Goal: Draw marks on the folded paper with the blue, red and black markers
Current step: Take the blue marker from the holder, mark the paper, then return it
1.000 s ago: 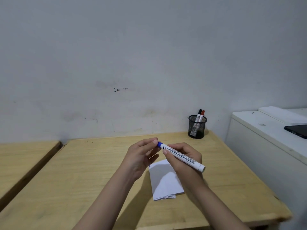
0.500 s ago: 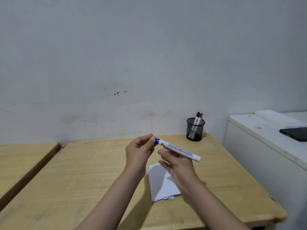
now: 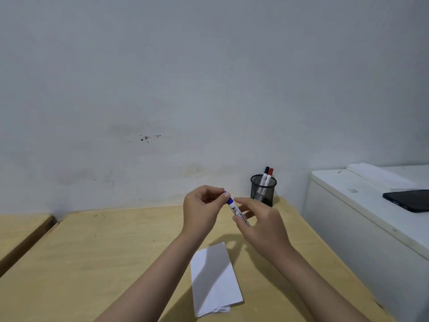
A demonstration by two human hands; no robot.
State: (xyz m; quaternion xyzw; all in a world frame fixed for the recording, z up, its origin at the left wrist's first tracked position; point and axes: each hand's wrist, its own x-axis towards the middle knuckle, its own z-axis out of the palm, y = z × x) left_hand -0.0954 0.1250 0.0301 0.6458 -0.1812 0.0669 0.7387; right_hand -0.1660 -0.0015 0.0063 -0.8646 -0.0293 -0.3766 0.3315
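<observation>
Both my hands hold the blue marker (image 3: 235,209) in the air above the wooden table (image 3: 97,256). My left hand (image 3: 202,209) pinches its blue cap end between thumb and fingers. My right hand (image 3: 260,225) grips the white barrel, which slants down to the right and is partly hidden by the fingers. The folded white paper (image 3: 214,278) lies flat on the table below and between my forearms. The black marker (image 3: 266,173) and the red marker (image 3: 270,175) stand in a black mesh cup (image 3: 263,190) at the table's back right.
A white cabinet (image 3: 362,219) stands right of the table, with a dark phone (image 3: 408,200) and a folded white cloth (image 3: 380,176) on top. A second wooden table (image 3: 21,231) sits at the left across a narrow gap. A grey wall rises behind.
Both hands rose away from the paper with the marker. The marker swung from nearly level to steeply slanted, and my right hand moved from beneath the barrel to gripping it.
</observation>
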